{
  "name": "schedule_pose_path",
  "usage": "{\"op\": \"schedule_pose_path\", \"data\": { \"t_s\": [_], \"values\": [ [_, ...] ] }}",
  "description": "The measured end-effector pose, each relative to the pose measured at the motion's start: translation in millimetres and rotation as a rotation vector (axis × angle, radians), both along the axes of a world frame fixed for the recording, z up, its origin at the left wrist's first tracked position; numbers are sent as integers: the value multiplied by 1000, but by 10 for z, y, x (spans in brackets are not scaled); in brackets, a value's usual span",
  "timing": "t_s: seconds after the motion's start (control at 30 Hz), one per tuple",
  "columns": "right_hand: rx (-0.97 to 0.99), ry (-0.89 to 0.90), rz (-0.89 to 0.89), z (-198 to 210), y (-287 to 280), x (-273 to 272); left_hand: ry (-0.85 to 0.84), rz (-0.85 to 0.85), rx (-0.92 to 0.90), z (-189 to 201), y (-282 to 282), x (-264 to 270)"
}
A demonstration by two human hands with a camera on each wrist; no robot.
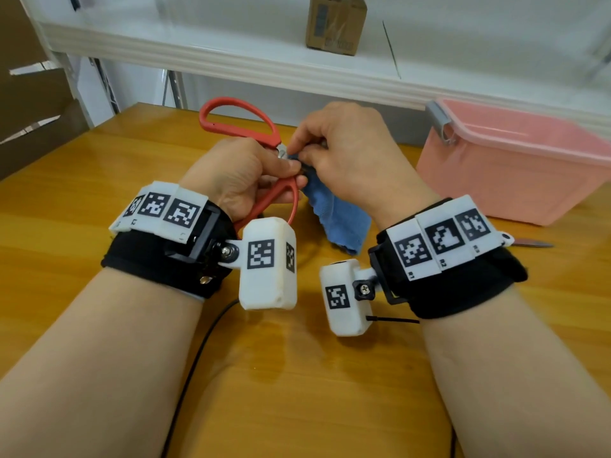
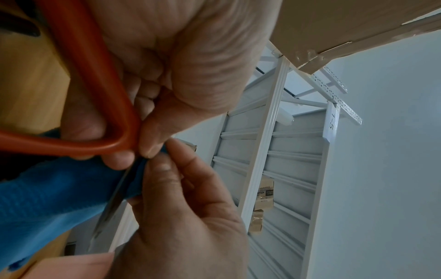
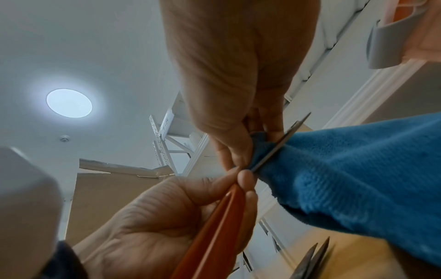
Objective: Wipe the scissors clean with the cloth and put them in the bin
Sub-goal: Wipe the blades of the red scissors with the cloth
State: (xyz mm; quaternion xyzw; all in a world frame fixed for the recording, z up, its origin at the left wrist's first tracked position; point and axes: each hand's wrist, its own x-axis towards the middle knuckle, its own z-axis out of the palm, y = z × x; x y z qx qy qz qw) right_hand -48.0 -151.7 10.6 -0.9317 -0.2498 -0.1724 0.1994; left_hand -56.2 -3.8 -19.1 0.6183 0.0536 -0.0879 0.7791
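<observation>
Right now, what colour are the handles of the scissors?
Red-orange. The scissors handles show best in the head view, gripped by the left hand.

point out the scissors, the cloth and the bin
scissors [image 1: 236,122]: head view, on the upper red handle loop.
cloth [image 1: 344,223]: head view, on the hanging blue fold.
bin [image 1: 502,183]: head view, on the pink front wall.

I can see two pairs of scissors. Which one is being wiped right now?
The red-handled scissors, gripped by the left hand while the right hand pinches the blue cloth round the blade. The other pair lies untouched on the table.
</observation>
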Motion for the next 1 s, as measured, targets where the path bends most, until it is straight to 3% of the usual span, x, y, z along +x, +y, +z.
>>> {"op": "schedule_pose_path", "data": {
  "t_s": [0.3,0.6,0.8,1.0],
  "values": [
    [-1,45,-53,22,-47,-4,-9,-21,22,30,-8,-12],
    [357,-79,-52,172,-222,38,2,-55,-110,93,25,-55],
    [215,-3,29,102,-82,14,-23,-100,-77,72,33,-57],
    [59,50,-21,6,17,-7,-52,-102,-1,5,-13,-31]
  ]
}}
